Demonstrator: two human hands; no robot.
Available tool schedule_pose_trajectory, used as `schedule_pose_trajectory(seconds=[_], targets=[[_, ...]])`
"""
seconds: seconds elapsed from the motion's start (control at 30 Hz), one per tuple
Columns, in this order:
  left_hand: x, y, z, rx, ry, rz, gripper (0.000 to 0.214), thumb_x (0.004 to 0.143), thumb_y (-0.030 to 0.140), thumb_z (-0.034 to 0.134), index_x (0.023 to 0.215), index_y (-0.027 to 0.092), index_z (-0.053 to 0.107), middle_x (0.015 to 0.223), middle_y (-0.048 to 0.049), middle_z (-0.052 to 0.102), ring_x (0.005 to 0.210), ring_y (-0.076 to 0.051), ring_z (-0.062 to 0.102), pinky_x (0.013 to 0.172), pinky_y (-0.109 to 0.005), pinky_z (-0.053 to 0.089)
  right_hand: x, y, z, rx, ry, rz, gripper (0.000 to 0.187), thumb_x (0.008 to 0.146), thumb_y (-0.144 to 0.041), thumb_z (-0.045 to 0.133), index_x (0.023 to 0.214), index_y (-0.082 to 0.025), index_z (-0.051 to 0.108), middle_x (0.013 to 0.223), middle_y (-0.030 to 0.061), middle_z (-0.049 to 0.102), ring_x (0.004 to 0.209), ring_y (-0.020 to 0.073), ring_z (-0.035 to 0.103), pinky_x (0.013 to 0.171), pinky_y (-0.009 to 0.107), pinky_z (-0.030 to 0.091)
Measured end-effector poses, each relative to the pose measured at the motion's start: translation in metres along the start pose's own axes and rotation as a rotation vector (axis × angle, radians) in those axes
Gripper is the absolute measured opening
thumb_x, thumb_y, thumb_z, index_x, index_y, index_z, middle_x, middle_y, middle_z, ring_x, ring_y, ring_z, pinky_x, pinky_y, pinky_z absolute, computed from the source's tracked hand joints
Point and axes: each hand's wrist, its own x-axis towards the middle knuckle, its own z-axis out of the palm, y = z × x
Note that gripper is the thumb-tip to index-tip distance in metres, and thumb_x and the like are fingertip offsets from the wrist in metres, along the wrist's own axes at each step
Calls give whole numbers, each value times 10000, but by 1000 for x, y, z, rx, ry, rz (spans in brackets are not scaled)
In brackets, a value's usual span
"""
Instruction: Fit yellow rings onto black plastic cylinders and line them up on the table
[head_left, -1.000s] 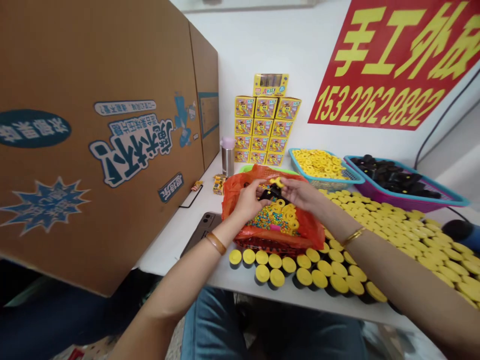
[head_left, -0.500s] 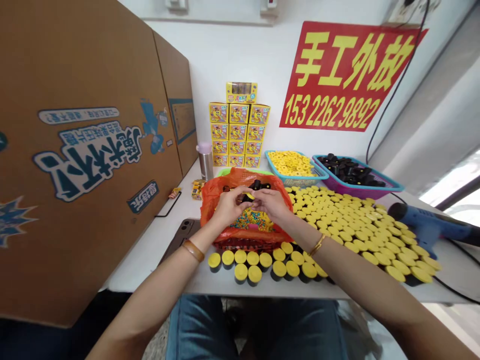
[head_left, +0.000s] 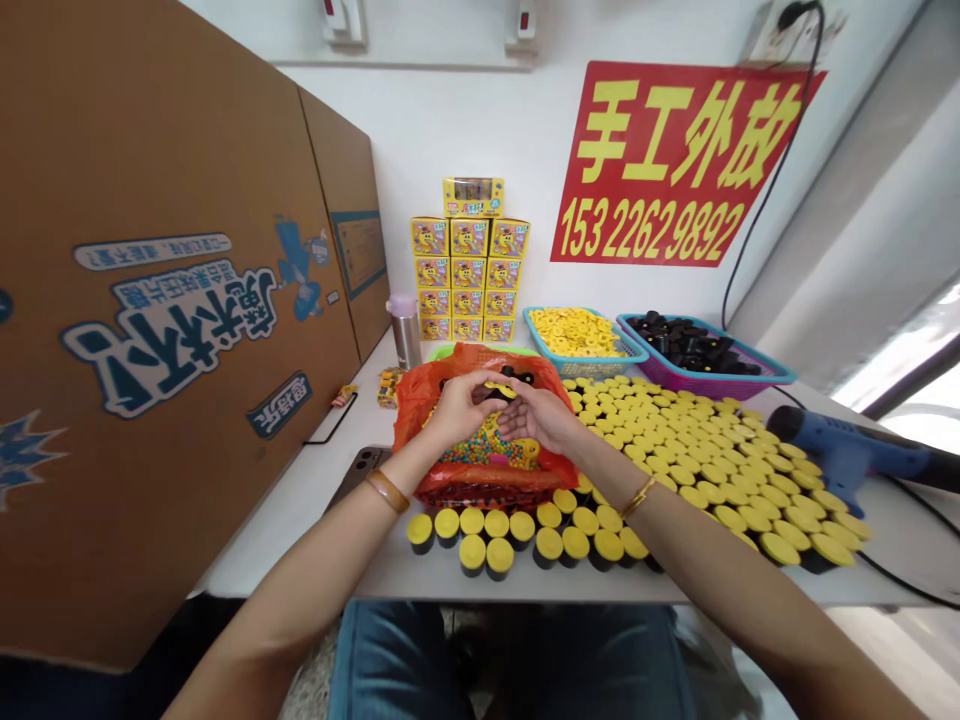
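Two hands meet over our orange bag: our left hand pinches a black-and-yellow piece tightly, while our right hand lies half open just beside it, above colored candies.

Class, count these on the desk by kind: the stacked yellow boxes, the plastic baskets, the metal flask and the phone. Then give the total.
Stacked yellow boxes: 13
Plastic baskets: 2
Metal flask: 1
Phone: 1
Total: 17
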Motion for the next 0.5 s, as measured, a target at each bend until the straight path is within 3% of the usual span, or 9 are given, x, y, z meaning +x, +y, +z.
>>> schedule_pose_trajectory(seconds=[0.07,0.17,0.23,0.43,0.5], targets=[[4,0,2,-101,23,-32,292,685,126,743,971,151,683,1047,-80,716,949,-195,676,894,-350,521,0,-3,-1,20,-17,4,518,959,-583,434,736,-144,593,661,115,679,577,181,665,568,312,592],[6,-2,1,-253,46,-74,366,635,154,812,970,161,664,996,-53,713,897,-167,672,834,-305,526,1,-6,-4,18,-191,77,629,915,-707,385,781,-140,622,704,123,698,585,181,659,545,311,584],[6,-3,0,-363,35,-94,432,605,183,854,993,170,663,959,-41,714,862,-151,665,793,-275,516,3,-8,-3,15,-259,59,626,922,-694,379,765,-141,626,671,104,685,504,143,603,469,262,534],[9,0,10,-580,-18,-177,321,751,426,770,861,134,700,743,-30,648,608,-102,542,566,-238,423,13,-2,20,-14,14,-126,525,924,-603,449,652,-170,568,503,30,562,337,82,391,321,218,372],[10,1,13,-615,-16,-211,312,751,424,768,818,127,700,708,-23,625,578,-99,509,541,-244,396,13,2,26,-8,94,-142,519,919,-599,454,628,-178,542,476,14,526,319,69,343,312,214,339]])
